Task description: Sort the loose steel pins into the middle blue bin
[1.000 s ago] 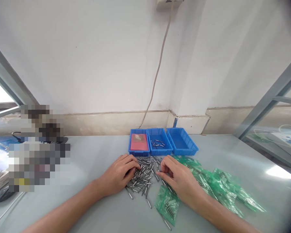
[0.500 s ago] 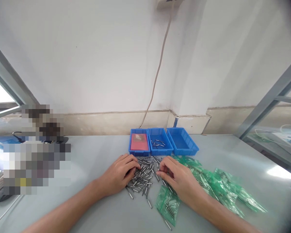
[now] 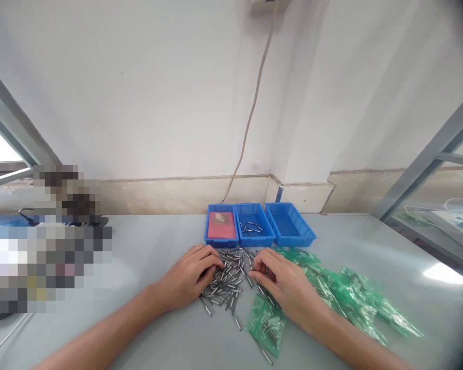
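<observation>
One pale wall (image 3: 139, 103) fills the top of my remote view, with a thin cable (image 3: 250, 113) hanging down it. Below, a grey table (image 3: 177, 339) spans the width. Across its right side I see crumpled green bags (image 3: 343, 295), see-through, with slender dark pieces inside. At the back, side by side, the left blue bin (image 3: 221, 243) holds a pink sheet (image 3: 221, 232) with a small item on it that I cannot make out; the middle blue bin (image 3: 257, 242) holds a few scattered metal pins (image 3: 253, 229); the right blue bin (image 3: 295, 240) shows its blue floor.

Just in front of the bins, a loose heap of pins (image 3: 227, 295) lies between the two hands, pointing every which way. My left hand (image 3: 195, 270) rests against its left edge, fingers curled in; whether they grip anything I cannot tell. My right hand (image 3: 275, 277) is at the right edge, thumb and fingertips drawn close; I cannot tell what, if anything, sits between them. Just nearer me lies a small green bag (image 3: 268, 321) with pins inside.

Smallest, a single pin (image 3: 248, 278) lies just left of the right thumb, its long axis slanting from far left to near right; the right hand is closer to it.
</observation>
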